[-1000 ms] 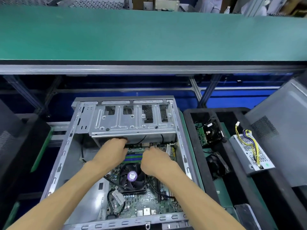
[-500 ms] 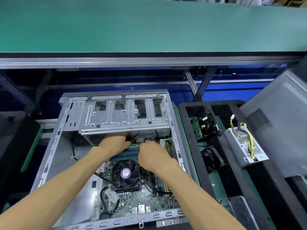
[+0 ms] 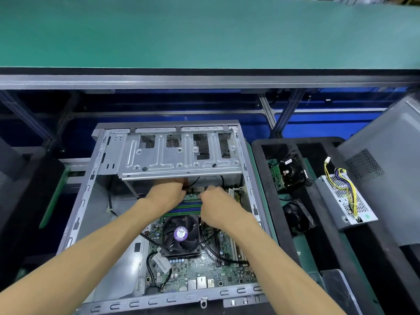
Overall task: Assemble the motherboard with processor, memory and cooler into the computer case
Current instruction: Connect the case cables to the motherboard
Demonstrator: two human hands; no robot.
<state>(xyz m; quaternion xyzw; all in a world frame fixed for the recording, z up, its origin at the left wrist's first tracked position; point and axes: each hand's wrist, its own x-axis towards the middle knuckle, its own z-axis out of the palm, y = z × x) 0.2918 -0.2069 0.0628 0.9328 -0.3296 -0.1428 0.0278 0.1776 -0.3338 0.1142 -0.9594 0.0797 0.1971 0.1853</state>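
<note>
The open grey computer case (image 3: 81, 205) lies flat in the middle. Inside it sits the green motherboard (image 3: 204, 269), carrying a black cooler fan (image 3: 180, 235) with a purple label and blue and green memory sticks (image 3: 188, 206). My left hand (image 3: 167, 194) reaches under the drive cage (image 3: 179, 153), its fingers curled round a black cable (image 3: 193, 183). My right hand (image 3: 218, 205) is curled at the board's far edge, beside a white connector (image 3: 197, 189). Its fingertips are hidden.
A black tray (image 3: 272, 201) on the right holds a hard drive (image 3: 288, 173) and a loose black fan (image 3: 297, 219). A perforated metal power supply (image 3: 347, 201) with yellow wires lies beyond it, beside a grey case panel (image 3: 386, 167). A green shelf (image 3: 204, 35) overhangs the far side.
Both hands stay at the motherboard's far edge under the drive cage. The right hand has edged slightly closer to the left. My view has shifted a little.
</note>
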